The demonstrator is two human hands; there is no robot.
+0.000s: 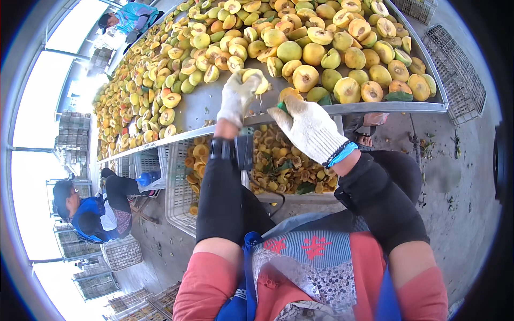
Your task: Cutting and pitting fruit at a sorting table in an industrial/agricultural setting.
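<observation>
While my left hand (238, 96) grips a yellow fruit (256, 80) at frame centre-top, my right hand (310, 128) closes on another fruit piece (289, 95); table (203, 107) heaped with halves, crate (179, 206) below partly filled, so I'd judge plenty left.

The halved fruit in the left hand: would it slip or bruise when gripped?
The halved fruit looks rounded with a wet cut face, so probably slippery; the left hand wears a knit glove, which likely helps grip. Its flesh seems soft, so squeezing may bruise it.
</observation>
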